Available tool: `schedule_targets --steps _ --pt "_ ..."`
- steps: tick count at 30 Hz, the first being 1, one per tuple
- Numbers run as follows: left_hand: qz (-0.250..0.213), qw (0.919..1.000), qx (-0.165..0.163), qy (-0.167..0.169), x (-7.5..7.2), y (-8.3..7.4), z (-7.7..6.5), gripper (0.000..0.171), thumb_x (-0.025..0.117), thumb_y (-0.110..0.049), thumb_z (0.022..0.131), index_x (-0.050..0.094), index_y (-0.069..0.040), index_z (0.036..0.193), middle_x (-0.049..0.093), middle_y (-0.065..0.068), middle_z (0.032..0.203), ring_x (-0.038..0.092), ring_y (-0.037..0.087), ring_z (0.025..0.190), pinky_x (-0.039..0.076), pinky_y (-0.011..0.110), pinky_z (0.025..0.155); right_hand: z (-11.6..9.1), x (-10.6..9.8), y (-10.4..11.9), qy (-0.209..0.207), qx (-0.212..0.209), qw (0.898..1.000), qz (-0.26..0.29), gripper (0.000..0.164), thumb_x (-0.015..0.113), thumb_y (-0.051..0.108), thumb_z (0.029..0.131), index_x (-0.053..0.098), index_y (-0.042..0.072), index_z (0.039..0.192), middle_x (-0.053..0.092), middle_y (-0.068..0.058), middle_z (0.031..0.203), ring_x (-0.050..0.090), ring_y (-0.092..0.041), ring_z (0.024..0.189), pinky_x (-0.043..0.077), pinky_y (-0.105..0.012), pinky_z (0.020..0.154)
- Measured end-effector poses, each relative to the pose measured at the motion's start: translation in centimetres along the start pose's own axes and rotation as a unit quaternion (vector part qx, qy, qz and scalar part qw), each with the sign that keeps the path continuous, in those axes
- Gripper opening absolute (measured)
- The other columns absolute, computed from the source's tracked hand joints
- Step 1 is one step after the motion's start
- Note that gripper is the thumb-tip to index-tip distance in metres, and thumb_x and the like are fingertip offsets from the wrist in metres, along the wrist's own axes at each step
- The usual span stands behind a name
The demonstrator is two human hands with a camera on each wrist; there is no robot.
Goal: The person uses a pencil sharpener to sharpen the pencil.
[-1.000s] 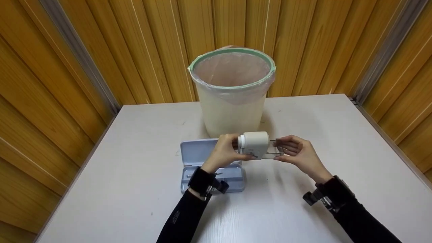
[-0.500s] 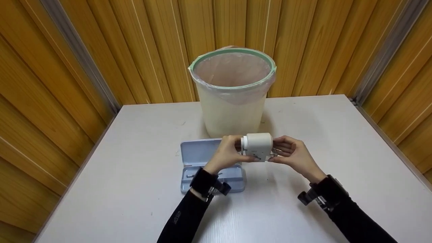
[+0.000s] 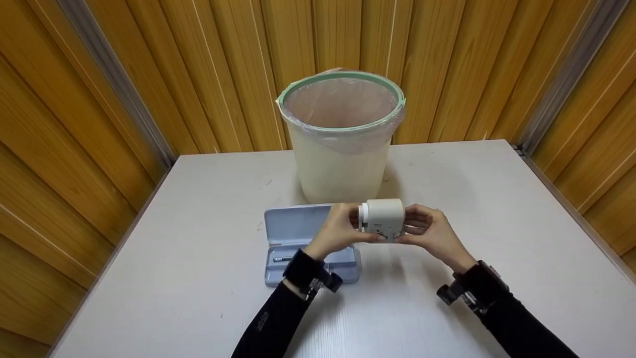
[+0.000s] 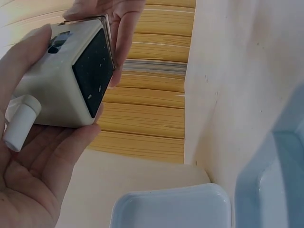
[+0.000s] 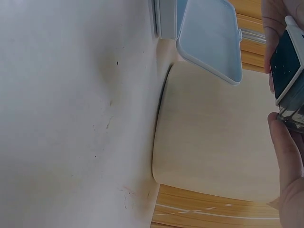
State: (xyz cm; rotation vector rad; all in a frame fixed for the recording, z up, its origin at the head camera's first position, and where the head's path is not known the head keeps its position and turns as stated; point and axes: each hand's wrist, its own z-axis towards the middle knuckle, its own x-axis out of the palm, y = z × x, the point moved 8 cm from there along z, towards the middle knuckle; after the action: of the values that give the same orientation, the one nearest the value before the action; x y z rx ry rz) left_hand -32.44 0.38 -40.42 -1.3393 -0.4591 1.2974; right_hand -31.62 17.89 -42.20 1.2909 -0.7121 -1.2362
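Note:
Above the table, between both hands, is a white boxy device (image 3: 382, 218) with a round knob on its left end. My left hand (image 3: 340, 229) grips its knob end from below and behind. My right hand (image 3: 426, 229) pinches the clear drawer at the right end, which sits almost fully inside the body. The left wrist view shows the device (image 4: 57, 90) from below with its dark underside, lying across my left hand's fingers (image 4: 42, 175). In the right wrist view the clear drawer (image 5: 293, 108) shows under the device (image 5: 287, 59), with my thumb (image 5: 285, 156) against it.
A cream bin (image 3: 342, 149) with a green rim and a plastic liner stands just behind the hands. An open pale-blue case (image 3: 293, 243) lies on the white table (image 3: 198, 199) under my left wrist, with a thin pen-like thing in it. Wooden walls close in three sides.
My right hand has moved left and the clear drawer, which stuck out to the right, has slid into the white device. Both hands have drifted slightly right and lower.

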Motion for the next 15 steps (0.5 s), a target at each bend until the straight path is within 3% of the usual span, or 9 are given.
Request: schedule_targets --steps 15 --pt "0.028 0.9991 0.032 -0.001 0.49 -0.06 0.03 0.046 0.09 -0.017 0.068 0.072 -0.005 0.108 0.076 0.007 0.098 0.07 0.006 0.079 0.057 0.021 0.07 -0.02 0.8 -0.32 0.013 0.018 1.0 -0.013 0.069 0.083 0.004 0.075 0.051 -0.007 0.135 0.062 -0.027 0.126 0.069 -0.015 0.107 0.055 -0.027 0.09"
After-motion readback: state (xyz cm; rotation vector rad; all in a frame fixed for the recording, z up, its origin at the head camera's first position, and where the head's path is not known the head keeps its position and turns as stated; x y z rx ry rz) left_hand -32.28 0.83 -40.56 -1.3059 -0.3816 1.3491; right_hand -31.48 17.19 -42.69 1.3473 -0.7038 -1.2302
